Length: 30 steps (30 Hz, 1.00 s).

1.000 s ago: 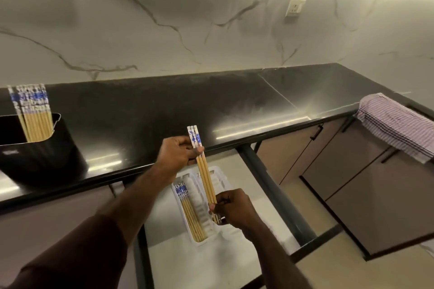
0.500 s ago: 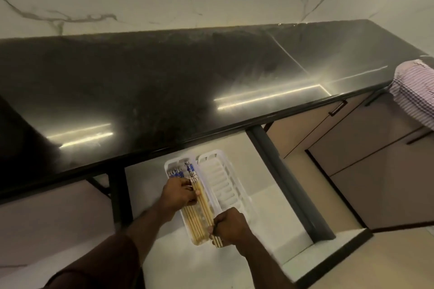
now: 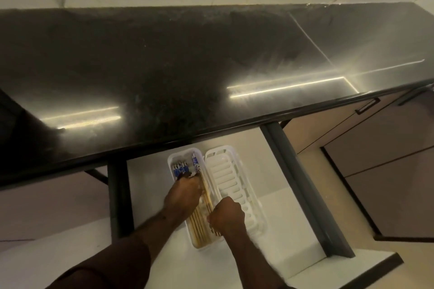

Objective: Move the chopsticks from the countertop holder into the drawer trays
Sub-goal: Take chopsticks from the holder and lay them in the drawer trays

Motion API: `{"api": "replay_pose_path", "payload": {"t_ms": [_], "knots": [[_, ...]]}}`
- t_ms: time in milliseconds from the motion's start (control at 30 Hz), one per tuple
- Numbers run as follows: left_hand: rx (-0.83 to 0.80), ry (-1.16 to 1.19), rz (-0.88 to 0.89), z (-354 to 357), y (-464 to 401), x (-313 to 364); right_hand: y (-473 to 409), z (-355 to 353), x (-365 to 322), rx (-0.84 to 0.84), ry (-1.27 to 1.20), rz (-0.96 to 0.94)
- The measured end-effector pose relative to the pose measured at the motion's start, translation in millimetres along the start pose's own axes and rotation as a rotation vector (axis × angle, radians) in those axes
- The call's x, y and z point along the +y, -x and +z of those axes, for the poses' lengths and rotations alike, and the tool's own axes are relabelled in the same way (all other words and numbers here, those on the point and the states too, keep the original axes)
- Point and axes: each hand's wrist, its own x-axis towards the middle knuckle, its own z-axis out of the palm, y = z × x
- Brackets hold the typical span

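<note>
In the head view, low in the centre of the frame, the chopsticks (image 3: 203, 217) carried above the drawer a second ago now lie in the left tray (image 3: 173, 159) (the right tray (image 3: 231, 150) is bare), left hand (image 3: 183, 195) pressing them flat, right hand (image 3: 226, 218) clamped on their tips, so this batch seems delivered.

Glossy black stone countertop (image 3: 164, 73)

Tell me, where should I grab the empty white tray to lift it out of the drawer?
Probably by its long outer rim, from above on the right side. The empty tray lies flat, its left rim pressed against the chopstick-filled tray, where the left hand and right hand crowd.
</note>
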Motion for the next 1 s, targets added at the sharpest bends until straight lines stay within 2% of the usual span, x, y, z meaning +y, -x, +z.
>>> {"api": "replay_pose_path", "payload": {"t_ms": [367, 567, 800, 1000], "knots": [[-0.079, -0.525, 0.184, 24, -4, -20, 13, 31, 5, 0.09, 0.138, -0.127], [-0.1, -0.589, 0.179, 27, -5, -19, 12, 41, 3, 0.128, 0.203, -0.201], [-0.11, -0.585, 0.146, 30, -9, -13, 9, 51, 5, 0.086, 0.341, -0.343], [-0.15, -0.706, 0.193, 28, -8, -12, 14, 45, 11, 0.052, 0.371, -0.405]]}}
